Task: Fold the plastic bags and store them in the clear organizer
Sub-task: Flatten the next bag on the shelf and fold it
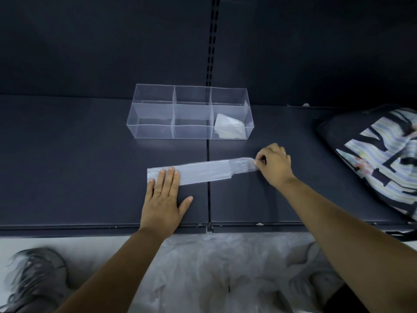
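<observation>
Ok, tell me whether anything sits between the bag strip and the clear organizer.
Nothing visible does: only bare shelf lies between the bag strip and the organizer. Left hand presses one end, right hand pinches the other.

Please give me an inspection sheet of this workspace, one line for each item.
Surface: dark shelf, two panels meeting at a seam.
Job's things: clear organizer, six compartments, one folded bag in the front right one; bag strip lying flat before it.
Clutter: patterned tote bag at the right.
Grippers: left hand presses flat on the strip's left end; right hand pinches its right end.
Cables: nothing seen.
Surroundings: dark back panel; loose plastic bags below the shelf edge.
</observation>
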